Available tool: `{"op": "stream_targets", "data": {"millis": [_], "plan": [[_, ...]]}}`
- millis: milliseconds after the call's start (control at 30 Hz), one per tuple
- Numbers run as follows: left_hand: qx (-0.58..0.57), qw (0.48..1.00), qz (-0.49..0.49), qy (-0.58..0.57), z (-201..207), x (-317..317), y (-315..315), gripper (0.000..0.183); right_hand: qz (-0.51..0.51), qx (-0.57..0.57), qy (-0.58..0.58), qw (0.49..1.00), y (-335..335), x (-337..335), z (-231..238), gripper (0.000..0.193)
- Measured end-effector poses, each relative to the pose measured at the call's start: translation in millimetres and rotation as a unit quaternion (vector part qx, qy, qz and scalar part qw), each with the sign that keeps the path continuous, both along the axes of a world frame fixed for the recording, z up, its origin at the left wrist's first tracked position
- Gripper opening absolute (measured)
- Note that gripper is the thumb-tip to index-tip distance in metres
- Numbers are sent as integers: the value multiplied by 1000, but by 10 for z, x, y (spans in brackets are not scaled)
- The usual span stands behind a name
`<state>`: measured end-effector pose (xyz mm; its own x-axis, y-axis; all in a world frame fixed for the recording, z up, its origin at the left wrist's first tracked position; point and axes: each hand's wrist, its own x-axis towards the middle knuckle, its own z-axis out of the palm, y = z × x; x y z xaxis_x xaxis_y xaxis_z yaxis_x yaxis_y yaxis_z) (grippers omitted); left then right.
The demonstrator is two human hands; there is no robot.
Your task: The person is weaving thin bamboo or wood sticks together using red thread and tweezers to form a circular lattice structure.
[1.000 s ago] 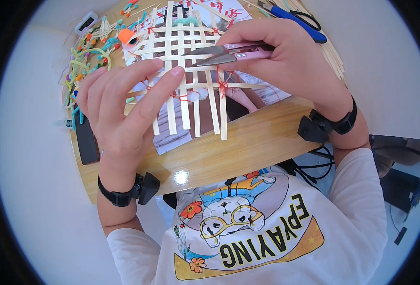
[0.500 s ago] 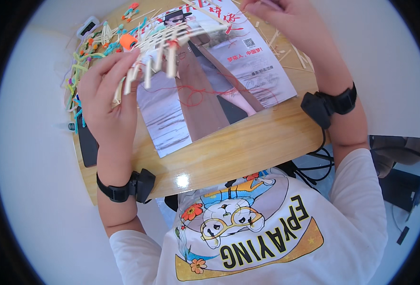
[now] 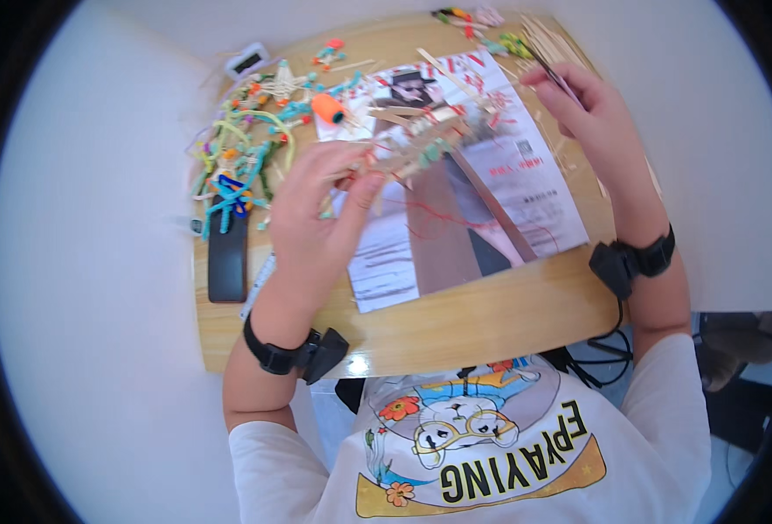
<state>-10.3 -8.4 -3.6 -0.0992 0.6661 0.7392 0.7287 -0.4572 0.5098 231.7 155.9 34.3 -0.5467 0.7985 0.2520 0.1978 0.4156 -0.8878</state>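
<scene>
My left hand (image 3: 316,196) is closed on one end of a small structure of wooden sticks (image 3: 425,144) bound with red thread, raised above a magazine (image 3: 386,275). Motion blurs the structure; pale green patches show along its side. Loose red thread (image 3: 438,217) trails beneath it over the magazine. Beyond the magazine's right edge, my right hand (image 3: 594,113) is closed around a slim dark tool (image 3: 550,70) whose thin end points up and left. Its exact kind cannot be made out.
An orange thread spool (image 3: 327,109) stands near the magazine's upper left. Colourful pipe-cleaner and stick pieces (image 3: 246,153) crowd the table's left, above a dark phone-like slab (image 3: 227,266). Wooden sticks (image 3: 552,44) lie in a bundle at the far right. A small white device (image 3: 246,61) sits far left.
The stick structure has been turned in my left hand: its open grid faced me before, now its side shows. The dark tool in my right hand has come into view. The whole view has shifted.
</scene>
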Motion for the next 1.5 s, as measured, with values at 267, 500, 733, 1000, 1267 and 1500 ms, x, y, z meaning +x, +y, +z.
{"op": "stream_targets", "data": {"millis": [267,500,733,1000,1267,1500], "plan": [[-131,956,-52,-255,26,21,19,24,52,-66,81,993,-193,-143,-12,29],[-154,914,-73,-367,-9,-10,60,26,66,-104,155,980,-275,43,-144,29],[-140,905,-78,-394,-10,6,55,24,47,-48,199,978,-280,9,-292,33],[-194,852,-79,-481,5,-45,43,26,45,-146,215,965,-300,18,-301,24],[-178,857,-77,-478,-11,-24,71,28,48,-102,113,987,-381,-11,-261,29],[-158,897,-53,-408,27,20,53,29,73,-47,123,989,-522,-12,-238,27]]}}
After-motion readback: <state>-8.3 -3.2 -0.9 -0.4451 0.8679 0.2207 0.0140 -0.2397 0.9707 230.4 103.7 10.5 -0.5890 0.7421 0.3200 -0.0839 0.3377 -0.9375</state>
